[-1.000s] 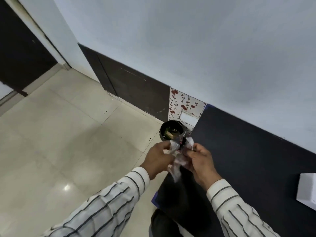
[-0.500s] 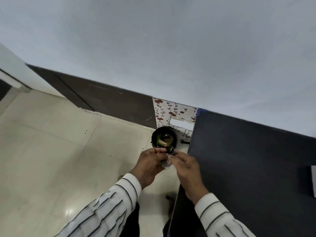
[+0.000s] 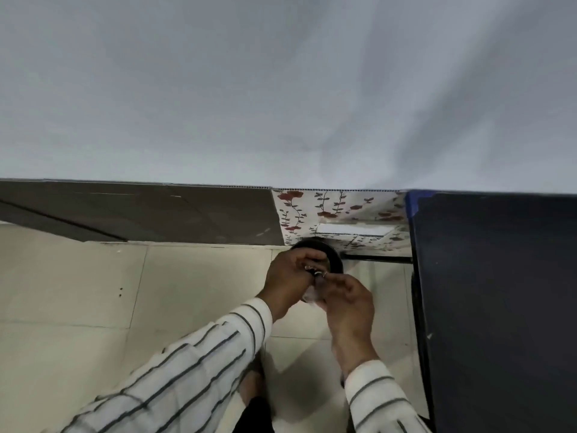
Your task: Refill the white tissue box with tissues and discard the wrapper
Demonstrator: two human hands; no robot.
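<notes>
My left hand (image 3: pixel 288 281) and my right hand (image 3: pixel 348 303) meet above the floor, both closed on a crumpled clear plastic wrapper (image 3: pixel 313 296). Only a small glossy wad of it shows between the fingers. Just beyond the hands stands a small round black bin (image 3: pixel 332 254), its opening mostly hidden by my left hand. The wrapper is held right at the bin's near rim. The white tissue box is out of view.
A black table (image 3: pixel 499 307) fills the right side, its left edge close to my right hand. A floral-patterned panel (image 3: pixel 337 210) and a dark skirting board (image 3: pixel 156 210) run along the wall base. Beige floor tiles (image 3: pixel 93 292) spread to the left.
The view swung right and tilted towards the wall. My hands squeezed the loose wrapper into a small wad and moved forward to the bin. The tissue box dropped out of view.
</notes>
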